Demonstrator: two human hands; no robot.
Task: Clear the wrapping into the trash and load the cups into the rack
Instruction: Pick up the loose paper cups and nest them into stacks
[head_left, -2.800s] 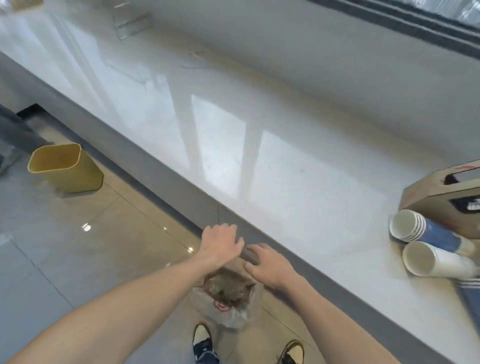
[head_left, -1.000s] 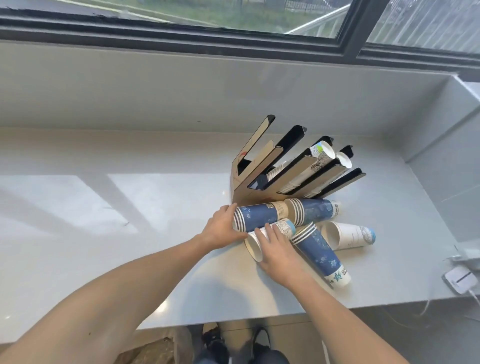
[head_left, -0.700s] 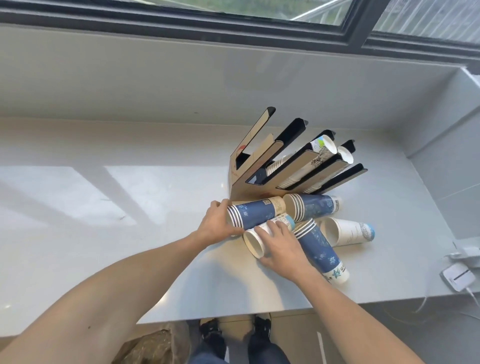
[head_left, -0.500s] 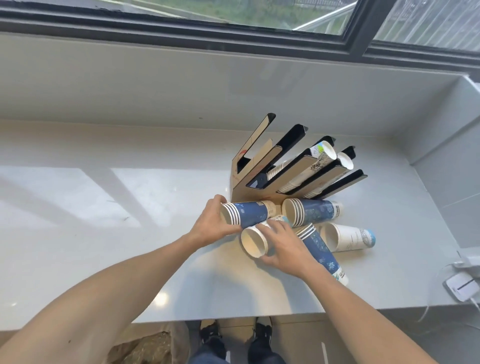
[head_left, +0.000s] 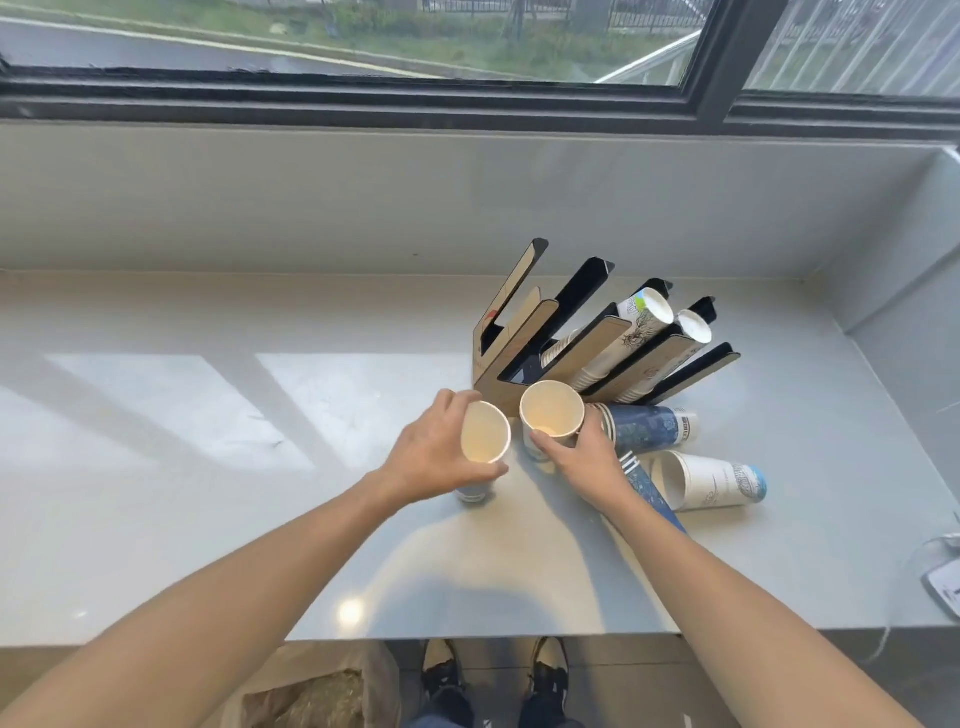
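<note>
Two stacks of paper cups stand upright on the counter (head_left: 156, 519), mouths toward me. My left hand (head_left: 431, 457) grips the left stack (head_left: 484, 432). My right hand (head_left: 587, 457) grips the right stack (head_left: 551, 410). Just behind them is the cardboard cup rack (head_left: 524, 343) with slanted slots; two of its slots hold white cup stacks (head_left: 644, 312). A blue cup stack (head_left: 649, 428) and a white cup stack (head_left: 711, 480) lie on their sides to the right. Another blue stack (head_left: 649, 488) lies partly under my right forearm.
A plastic trash bag (head_left: 317, 696) sits on the floor below the counter's front edge, beside my shoes. A white device with a cable (head_left: 945, 587) lies at the counter's right edge. A wall and a window run behind the counter.
Both hands have tipped their cup stacks from lying on the counter to standing upright, mouths up. Earlier still, I turned from the trash bag on the floor to the cups.
</note>
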